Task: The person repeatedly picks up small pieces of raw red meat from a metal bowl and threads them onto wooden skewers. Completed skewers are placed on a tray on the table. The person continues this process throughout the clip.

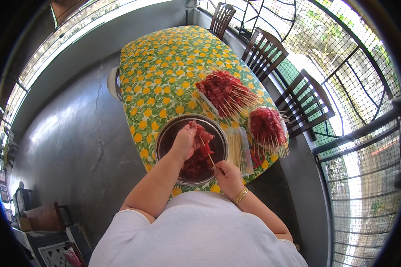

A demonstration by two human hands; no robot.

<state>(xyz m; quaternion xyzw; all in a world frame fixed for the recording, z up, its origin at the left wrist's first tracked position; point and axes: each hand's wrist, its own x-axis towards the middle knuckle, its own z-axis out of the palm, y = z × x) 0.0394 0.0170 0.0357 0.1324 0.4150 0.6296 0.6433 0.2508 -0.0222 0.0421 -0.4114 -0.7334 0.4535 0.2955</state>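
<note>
Over a round metal basin (224, 142) of raw red meat (194, 168), my left hand (184, 140) grips a piece of raw meat (205, 137). A thin wooden skewer (211, 159) runs through that meat, and my right hand (228, 177) pinches its lower end near the basin's right rim. Right of the basin, a clear plastic container (246, 150) holds many bare wooden skewers (234, 150). Beyond it, a tray (209, 100) is heaped with skewered raw meat (222, 88). A plate (250, 128) at the right bears another heap of skewered meat (268, 125).
A tablecloth patterned with yellow fruit (163, 80) covers the table. Red-handled scissors, partly hidden, seem to lie by the container (258, 158). Wooden chairs (265, 50) line the right side beside a mesh grille (351, 83). A pale chair (113, 83) stands at the left edge.
</note>
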